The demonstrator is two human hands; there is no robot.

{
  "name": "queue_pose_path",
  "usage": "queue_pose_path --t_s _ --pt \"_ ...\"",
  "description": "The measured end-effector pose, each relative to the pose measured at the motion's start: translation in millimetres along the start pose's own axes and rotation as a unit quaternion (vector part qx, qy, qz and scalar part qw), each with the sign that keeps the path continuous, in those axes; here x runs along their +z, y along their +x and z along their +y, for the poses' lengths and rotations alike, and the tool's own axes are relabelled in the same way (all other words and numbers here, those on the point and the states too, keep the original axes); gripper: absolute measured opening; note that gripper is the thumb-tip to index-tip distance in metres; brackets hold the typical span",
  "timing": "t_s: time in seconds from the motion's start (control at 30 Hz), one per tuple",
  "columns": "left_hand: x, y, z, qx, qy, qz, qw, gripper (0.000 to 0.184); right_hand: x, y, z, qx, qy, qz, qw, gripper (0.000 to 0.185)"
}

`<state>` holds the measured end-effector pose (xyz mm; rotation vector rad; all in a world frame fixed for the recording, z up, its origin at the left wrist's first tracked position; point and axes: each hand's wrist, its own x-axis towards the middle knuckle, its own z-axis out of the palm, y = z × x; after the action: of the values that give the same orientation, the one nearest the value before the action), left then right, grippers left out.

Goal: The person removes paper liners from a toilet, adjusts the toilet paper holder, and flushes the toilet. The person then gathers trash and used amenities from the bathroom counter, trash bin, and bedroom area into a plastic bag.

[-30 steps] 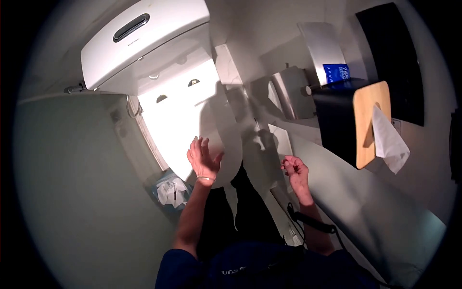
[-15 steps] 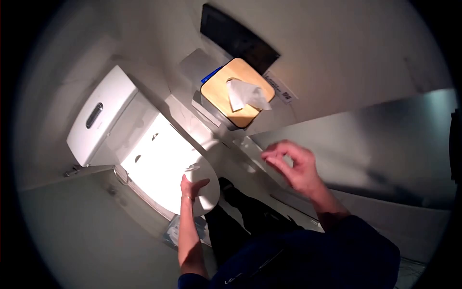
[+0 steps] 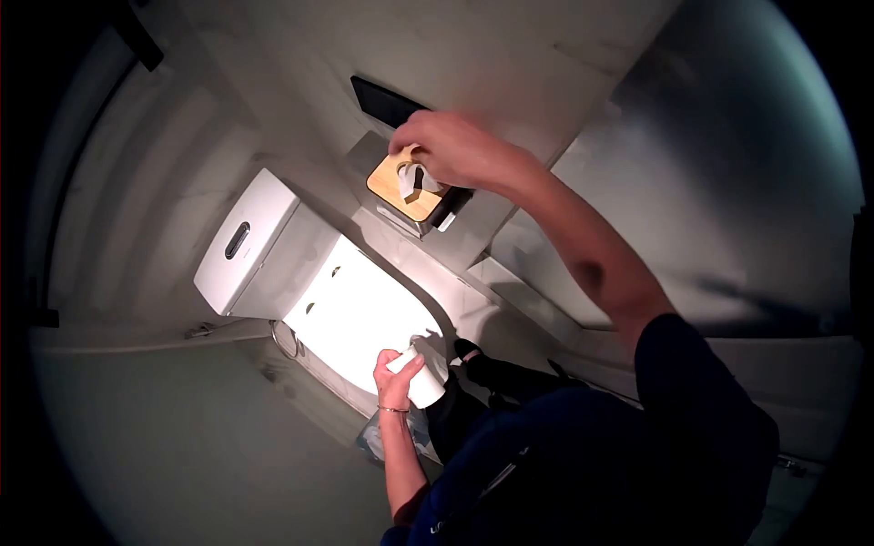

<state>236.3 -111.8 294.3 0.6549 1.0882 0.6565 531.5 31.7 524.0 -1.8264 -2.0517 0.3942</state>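
My left hand (image 3: 395,380) is closed around a white cylinder (image 3: 425,386), which looks like a paper roll, in front of the toilet. Over the tissue box (image 3: 389,188), my right hand (image 3: 446,150) reaches with bent fingers, a gap showing between fingertips and thumb. A white tissue (image 3: 410,189) sticks up from the opening in the box's light wooden lid, just under the thumb. Whether the fingers touch it I cannot tell.
Below my left hand is the white toilet lid (image 3: 360,305), with the cistern (image 3: 244,238) to its left. A dark panel (image 3: 382,100) hangs on the wall behind the tissue box. A frosted pane (image 3: 719,182) stands on the right.
My right hand has moved up and left from beside the body to above the tissue box. My left hand has turned, showing the side of the white cylinder. The view has shifted.
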Motion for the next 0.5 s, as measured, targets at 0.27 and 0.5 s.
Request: queue_pose_path --t_s 0.27,0.5 --pt "94.6 0.4 72.4 0.281 0.409 -0.092 0.863 0.078 32.1 23.8 8.7 -0.002 -0.353 -0.256 0.900 0.032" --pt "157.2 26.2 166.4 0.328 0.512 -0.082 0.789 0.094 43.0 30.2 -3.6 0.082 -0.446 -0.363 0.814 0.044"
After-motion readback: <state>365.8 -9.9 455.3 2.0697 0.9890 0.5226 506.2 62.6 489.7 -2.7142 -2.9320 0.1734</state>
